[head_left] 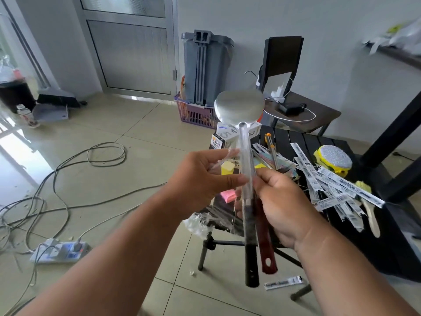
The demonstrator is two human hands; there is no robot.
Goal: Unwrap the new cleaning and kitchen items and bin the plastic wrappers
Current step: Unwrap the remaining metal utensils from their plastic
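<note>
Nearest, at about five o'clock, the right hand (282,201) curls round two long utensil handles, one black and one dark red; at about seven o'clock the left hand (200,179) pinches the clear plastic wrapper (227,156) that sleeves the ladle (239,109), whose steel bowl stands up at twelve o'clock from the hands. The ladle looks stiff and fairly light, bowl-heavy, so the handle is the place to grip; the film looks thin, slippery and clingy, best taken at a loose edge and drawn off along the shaft. More crumpled film (200,222) hangs below the hands. Beyond, at two to three o'clock, a dark table (303,142) carries printed label strips (341,185), boxes and a scrubber; their writing is too blurred to read. Farthest, at twelve o'clock, stands a grey bin (205,65).
</note>
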